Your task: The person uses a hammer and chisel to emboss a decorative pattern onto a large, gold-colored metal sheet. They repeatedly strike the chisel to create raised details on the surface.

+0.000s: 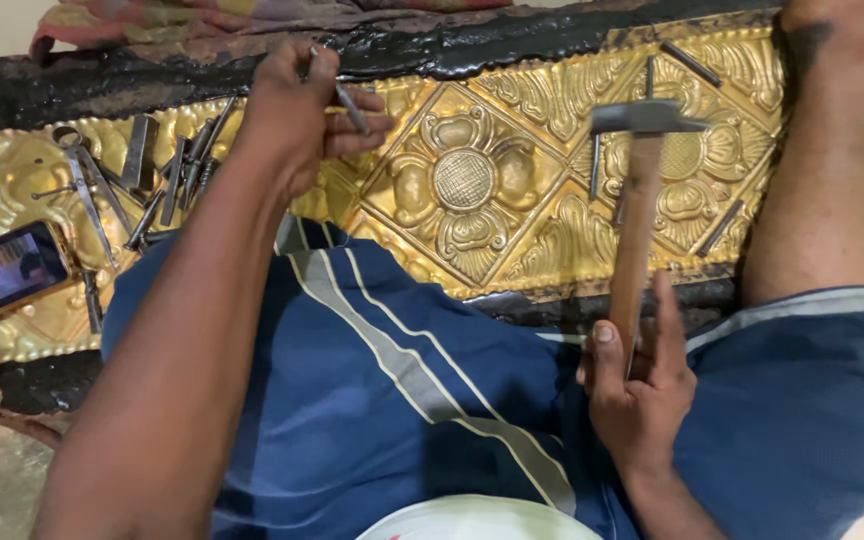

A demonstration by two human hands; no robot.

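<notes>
The right hand (642, 385) has its fingers clamped on the wooden handle of a hammer (640, 200), whose long axis stands nearly upright in the view, head at the far end above the embossed brass sheet (462, 185). The left hand (297, 110) has fingers closed on a thin steel punch (350, 105) near the sheet's black far edge. Free room stays over the flower relief between both hands; loose punches (167, 175) crowd the left part.

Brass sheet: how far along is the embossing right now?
Done: the brass sheet already carries a raised central flower and scroll borders. In hand: left hand holds a punch on the sheet; right hand holds the hammer raised. Left: cannot tell; more punches lie nearby.
</notes>
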